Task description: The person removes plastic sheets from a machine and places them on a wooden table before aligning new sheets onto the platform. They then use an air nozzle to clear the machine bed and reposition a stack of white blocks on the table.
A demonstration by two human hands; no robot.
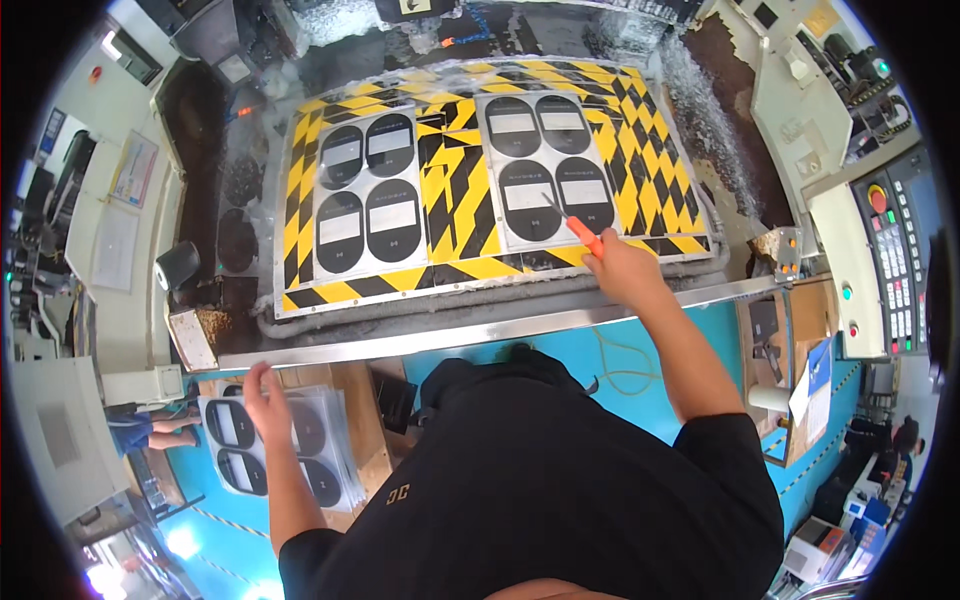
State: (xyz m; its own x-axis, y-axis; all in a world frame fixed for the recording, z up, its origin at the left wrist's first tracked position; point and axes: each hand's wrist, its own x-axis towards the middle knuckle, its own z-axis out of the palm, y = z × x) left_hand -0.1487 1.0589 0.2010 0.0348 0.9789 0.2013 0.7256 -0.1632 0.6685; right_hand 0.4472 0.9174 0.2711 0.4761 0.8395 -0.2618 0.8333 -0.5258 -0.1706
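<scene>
My right hand [628,270] is closed around the orange handle of a slim tool [582,232]. Its thin metal tip is over a black rounded panel [530,220] with a pale window; I cannot tell if it touches. That panel belongs to the right clear sheet [491,172], which carries several such panels. A similar sheet [366,188] lies to its left. Both rest on a board [455,215] covered in yellow-and-black striped tape. Down at the left, my left hand [267,402] is empty with fingers apart, above a stack of similar sheets [335,425].
A metal ledge [480,325] runs between me and the wet machine bed. A control panel [890,250] with buttons stands at right. Below left, a wooden crate [365,405] is beside the stack. A yellow hose [625,370] lies on the blue floor. Another person's legs [175,432] show at far left.
</scene>
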